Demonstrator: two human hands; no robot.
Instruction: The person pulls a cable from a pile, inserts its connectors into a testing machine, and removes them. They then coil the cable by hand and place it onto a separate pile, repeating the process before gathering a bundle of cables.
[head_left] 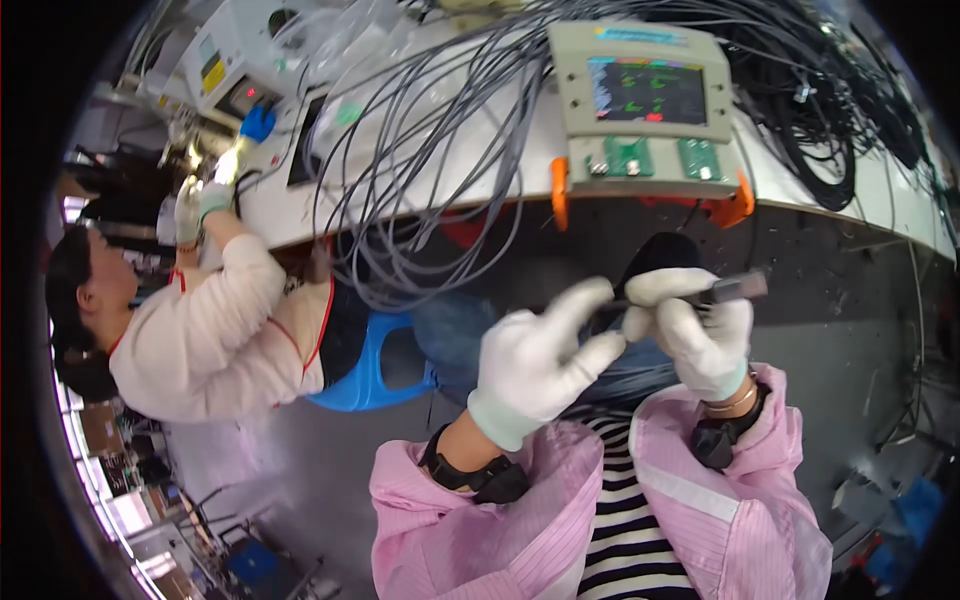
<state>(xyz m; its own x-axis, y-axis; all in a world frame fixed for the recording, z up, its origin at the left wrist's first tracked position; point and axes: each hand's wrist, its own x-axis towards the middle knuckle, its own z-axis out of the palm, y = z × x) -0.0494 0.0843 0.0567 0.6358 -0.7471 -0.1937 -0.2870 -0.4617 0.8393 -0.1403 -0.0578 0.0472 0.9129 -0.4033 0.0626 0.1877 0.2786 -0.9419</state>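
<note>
In front of my lap, my right hand (690,325), in a white glove, pinches a cable connector (740,287). The connector has a dark body and a paler, blurred end that points to the right. My left hand (540,360), gloved as well, is just to the left, slightly smeared by motion. Its thumb and forefinger are spread apart, with no object clearly between them. A short dark stretch of cable seems to run from the connector toward the left fingertips. Beneath both hands, a bundle of grey cables (630,383) lies across my lap.
Ahead, a tester with a screen (648,92) and green circuit boards stands at the bench edge beside orange clamps (559,193). Grey cables (430,150) loop over that edge; black cables (830,120) pile at right. A co-worker (215,330) sits at left by a blue stool (375,375).
</note>
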